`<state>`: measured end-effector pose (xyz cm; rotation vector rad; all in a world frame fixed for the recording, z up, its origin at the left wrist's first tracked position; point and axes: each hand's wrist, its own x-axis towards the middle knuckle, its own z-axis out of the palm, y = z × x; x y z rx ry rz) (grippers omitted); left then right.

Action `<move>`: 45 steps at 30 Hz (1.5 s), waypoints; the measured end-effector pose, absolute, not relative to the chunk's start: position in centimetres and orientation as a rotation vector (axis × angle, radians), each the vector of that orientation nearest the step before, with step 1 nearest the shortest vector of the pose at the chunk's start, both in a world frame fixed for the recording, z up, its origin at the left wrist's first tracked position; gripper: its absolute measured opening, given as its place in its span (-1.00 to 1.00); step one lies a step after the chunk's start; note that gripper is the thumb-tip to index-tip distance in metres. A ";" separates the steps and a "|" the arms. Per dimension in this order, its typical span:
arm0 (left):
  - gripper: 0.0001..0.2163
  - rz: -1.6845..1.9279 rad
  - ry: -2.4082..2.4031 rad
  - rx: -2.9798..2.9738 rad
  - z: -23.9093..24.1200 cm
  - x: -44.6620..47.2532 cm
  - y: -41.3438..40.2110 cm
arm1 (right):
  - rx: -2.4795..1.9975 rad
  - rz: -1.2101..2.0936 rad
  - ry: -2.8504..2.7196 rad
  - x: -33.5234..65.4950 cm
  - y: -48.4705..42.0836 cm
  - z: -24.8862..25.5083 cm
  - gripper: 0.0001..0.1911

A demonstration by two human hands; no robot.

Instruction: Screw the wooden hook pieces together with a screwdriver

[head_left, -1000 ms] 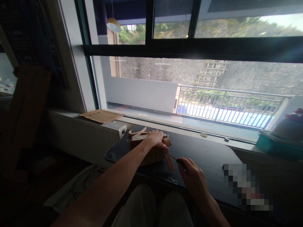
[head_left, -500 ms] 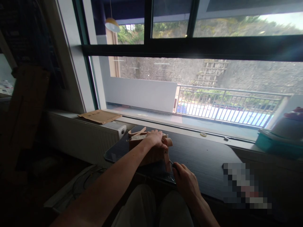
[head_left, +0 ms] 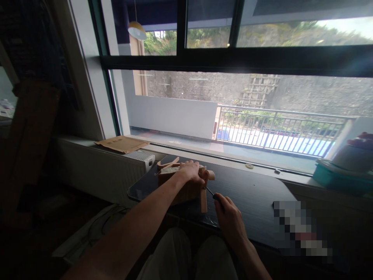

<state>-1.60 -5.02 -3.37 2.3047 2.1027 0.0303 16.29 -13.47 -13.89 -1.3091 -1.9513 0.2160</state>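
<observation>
A light wooden model point(head_left: 186, 190) stands on the dark table point(head_left: 250, 194) by the window. My left hand point(head_left: 190, 172) lies on top of it, fingers curled down over its upper edge. A flat wooden piece point(head_left: 204, 196) hangs down the model's right side. My right hand point(head_left: 229, 217) is closed round a small screwdriver point(head_left: 212, 193), whose thin shaft points up and left at the model's right side near that piece.
A white heater point(head_left: 140, 157) and a piece of brown cardboard point(head_left: 122, 143) sit on the ledge at the left. A teal container point(head_left: 340, 177) stands at the right. Small bits lie on the window sill point(head_left: 249, 166). My knees are under the table's front edge.
My right hand with the screwdriver shifted left and slightly down, then back up toward the model's side. The hanging wooden piece swung from slanted to nearly upright. The left hand stayed on top.
</observation>
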 end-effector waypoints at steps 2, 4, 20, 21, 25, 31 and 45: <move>-0.29 0.034 2.109 2.300 -3.3 -1.6 -5.1 | -1.304 0.247 -1.949 16.1 -13.3 -13.9 -0.63; -0.28 0.041 2.118 2.292 -3.3 -1.6 -5.2 | -1.297 0.269 -1.953 16.0 -13.2 -13.9 -0.63; -0.28 0.075 2.172 2.283 -3.9 -1.4 -4.9 | -1.062 1.237 -0.982 17.7 -10.0 -16.4 -0.60; -0.28 0.076 2.171 2.280 -3.9 -1.4 -4.9 | -0.993 1.312 -0.865 17.7 -9.7 -16.4 -0.62; -0.29 0.070 2.177 2.267 -3.8 -1.4 -5.0 | -1.024 1.387 -0.818 16.9 -9.1 -15.6 -0.63; -0.28 0.062 2.156 2.299 -3.9 -1.5 -5.0 | -1.128 1.201 -0.973 15.6 -8.0 -15.0 -0.60; -0.33 0.065 2.162 2.287 -3.8 -1.4 -5.0 | -1.132 1.275 -0.775 12.8 -6.6 -16.7 -0.76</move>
